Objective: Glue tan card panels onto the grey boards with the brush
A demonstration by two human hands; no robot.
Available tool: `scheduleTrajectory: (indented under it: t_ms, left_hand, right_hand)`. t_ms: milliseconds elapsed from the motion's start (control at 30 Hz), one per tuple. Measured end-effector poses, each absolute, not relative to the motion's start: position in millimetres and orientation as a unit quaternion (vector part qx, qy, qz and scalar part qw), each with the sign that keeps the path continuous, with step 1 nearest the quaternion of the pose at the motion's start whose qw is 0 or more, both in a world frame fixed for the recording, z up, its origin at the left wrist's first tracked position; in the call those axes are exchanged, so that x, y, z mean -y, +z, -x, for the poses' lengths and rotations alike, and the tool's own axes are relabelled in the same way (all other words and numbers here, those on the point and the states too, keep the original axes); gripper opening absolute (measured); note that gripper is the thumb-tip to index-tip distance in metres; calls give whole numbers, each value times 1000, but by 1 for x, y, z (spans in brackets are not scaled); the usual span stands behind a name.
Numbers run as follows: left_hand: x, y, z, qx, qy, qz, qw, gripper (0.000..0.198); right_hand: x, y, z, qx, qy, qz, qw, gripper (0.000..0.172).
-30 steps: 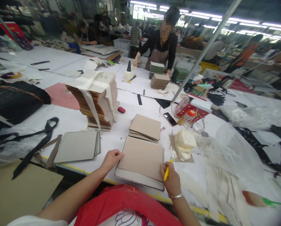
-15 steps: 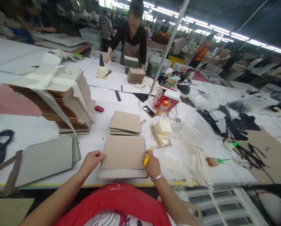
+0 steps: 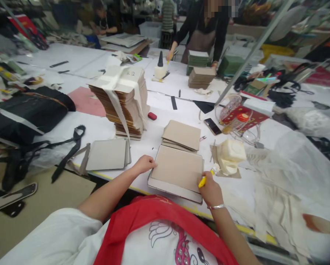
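Note:
In front of me a tan board [image 3: 178, 166] lies on a slightly larger grey panel [image 3: 172, 187], whose front strip shows bare. My left hand [image 3: 145, 164] is closed, thumb and fingers pinching the tan board's left edge. In my right hand [image 3: 212, 190] is a brush with a yellow handle [image 3: 202, 182], its pale end pointing away from me; this hand rests at the board's right edge. Just behind lies a small pile of tan boards [image 3: 182, 134]. A cream-coloured container [image 3: 231, 151] stands to the right on a scrap of board.
A tall strapped stack of boards [image 3: 126, 106] stands left, with grey panels [image 3: 106, 155] nearer me. Black bag [image 3: 29, 112] is far left. Phone [image 3: 213, 126], red box [image 3: 245, 114] and metal pole [image 3: 250, 55] are right. A co-worker [image 3: 200, 36] stands across the table.
My view has swung left, so the table's things sit farther right in the picture and the black bag has come in. Both hands stay at the board's edges, the brush still held.

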State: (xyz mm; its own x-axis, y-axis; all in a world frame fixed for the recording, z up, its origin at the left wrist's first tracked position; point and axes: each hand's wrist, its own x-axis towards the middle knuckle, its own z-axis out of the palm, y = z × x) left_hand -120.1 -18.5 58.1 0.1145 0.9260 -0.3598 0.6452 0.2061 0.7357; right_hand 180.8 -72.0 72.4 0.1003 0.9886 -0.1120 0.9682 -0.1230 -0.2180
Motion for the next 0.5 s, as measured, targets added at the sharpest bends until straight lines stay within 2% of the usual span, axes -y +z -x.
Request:
scheduleTrajectory:
  t_ms: [300, 500]
  left_hand:
    - [20, 55, 122, -639, 158, -618, 431, 23]
    - [18, 60, 121, -635, 116, -657, 389, 21]
  right_hand:
    - [73, 73, -177, 674, 86, 733, 13, 24]
    - [74, 75, -173, 680, 73, 729, -18, 21]
